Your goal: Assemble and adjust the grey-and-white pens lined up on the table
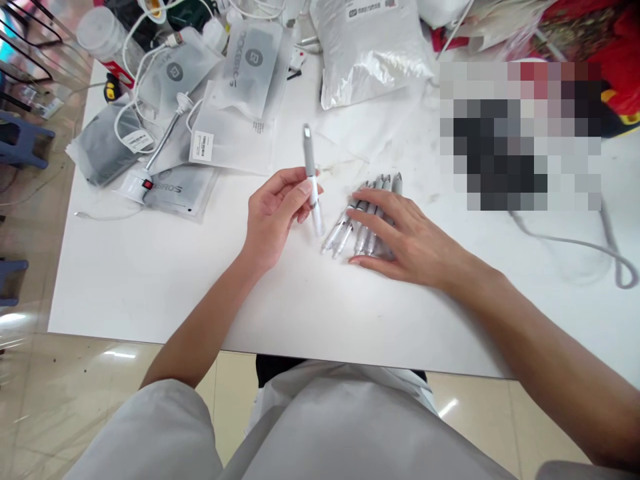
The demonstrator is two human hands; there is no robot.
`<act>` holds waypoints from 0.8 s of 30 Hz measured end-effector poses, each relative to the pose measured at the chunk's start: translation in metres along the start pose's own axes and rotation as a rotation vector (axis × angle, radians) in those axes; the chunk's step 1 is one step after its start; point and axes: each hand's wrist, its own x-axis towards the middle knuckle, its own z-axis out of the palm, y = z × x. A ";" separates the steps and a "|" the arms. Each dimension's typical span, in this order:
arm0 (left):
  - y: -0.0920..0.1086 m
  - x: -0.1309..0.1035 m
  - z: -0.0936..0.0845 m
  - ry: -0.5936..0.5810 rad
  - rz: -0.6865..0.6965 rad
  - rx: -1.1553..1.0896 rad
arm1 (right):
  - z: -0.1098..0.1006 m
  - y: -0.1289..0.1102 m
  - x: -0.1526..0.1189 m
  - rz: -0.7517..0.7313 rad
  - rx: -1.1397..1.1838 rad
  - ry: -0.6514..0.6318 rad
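Note:
My left hand [277,217] pinches a grey and white pen [310,157] between thumb and fingers, holding it nearly upright in the view with its grey clip end pointing away from me. To the right, several similar pens [345,230] lie side by side on the white table [280,303]. My right hand [407,237] rests over these pens with its fingers spread, touching some of them and partly hiding them. The thumb lies near their close ends.
Frosted pouches [253,63] and a small white lamp [133,185] with cables crowd the back left, beside a clear jar [103,33]. A plump white plastic bag [375,57] lies at the back. A grey cord [565,239] curves across the right side, below a blurred-out patch.

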 end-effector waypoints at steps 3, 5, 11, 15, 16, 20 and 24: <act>0.003 0.001 0.000 -0.027 -0.065 -0.144 | 0.000 0.000 0.000 0.002 -0.002 0.018; 0.003 0.000 0.002 -0.049 -0.091 -0.191 | 0.001 0.001 0.000 -0.003 -0.003 0.046; -0.004 -0.005 0.007 -0.173 -0.112 -0.275 | 0.002 0.000 -0.002 0.032 -0.012 0.182; -0.011 -0.009 0.009 -0.311 -0.069 -0.255 | 0.004 -0.007 0.004 0.128 0.032 0.292; -0.013 -0.009 0.009 -0.328 -0.049 -0.245 | 0.005 -0.008 0.007 0.124 0.055 0.290; -0.014 -0.008 0.014 -0.282 0.005 -0.225 | 0.004 -0.005 0.022 0.069 0.096 0.232; 0.001 0.000 0.023 -0.260 -0.033 -0.260 | 0.004 0.006 0.033 0.153 0.034 0.296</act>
